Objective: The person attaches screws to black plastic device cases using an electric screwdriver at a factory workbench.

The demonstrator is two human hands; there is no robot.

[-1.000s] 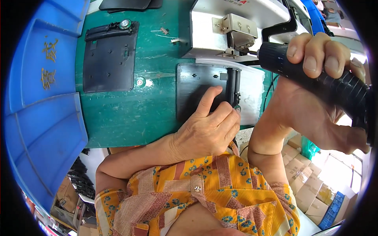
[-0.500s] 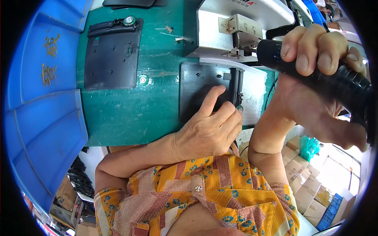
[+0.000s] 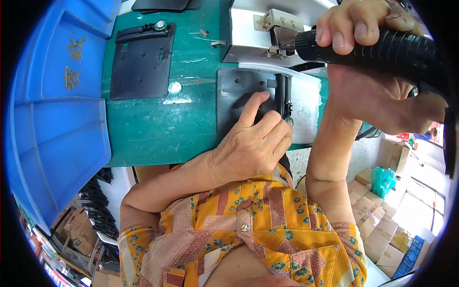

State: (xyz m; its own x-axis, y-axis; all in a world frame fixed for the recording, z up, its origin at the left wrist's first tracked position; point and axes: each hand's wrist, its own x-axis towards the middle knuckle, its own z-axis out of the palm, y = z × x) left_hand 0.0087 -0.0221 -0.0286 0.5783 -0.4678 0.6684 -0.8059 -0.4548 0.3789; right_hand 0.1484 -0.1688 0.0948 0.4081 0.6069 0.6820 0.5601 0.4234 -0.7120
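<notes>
Insp. A: Status, L side? Left hand [image 3: 251, 148] rests flat on the dark grey flat plastic panel [image 3: 239, 98] at the near edge of the green-topped table [image 3: 158, 129]; fingers curled down, tips pinching the black ribbed bar-shaped handle piece [image 3: 282, 93] against the panel's right end. Pressing, not lifting.

Insp. B: R side: right hand [image 3: 368, 43] closed tight round the black ribbed-grip powered screwdriver [image 3: 377, 48], tip aimed left, held above the panel, not touching the handle piece.

A: Step, by my read: fastening handle piece to panel; part located and held, driver not yet down.

B: Next move calls for bit lowered square onto the fixing pt, L fingers clear of it. Screw itself: cannot make out.

A: Noted: a second like panel [image 3: 141, 60] lies well apart, beside the blue plastic bin [image 3: 57, 119].
</notes>
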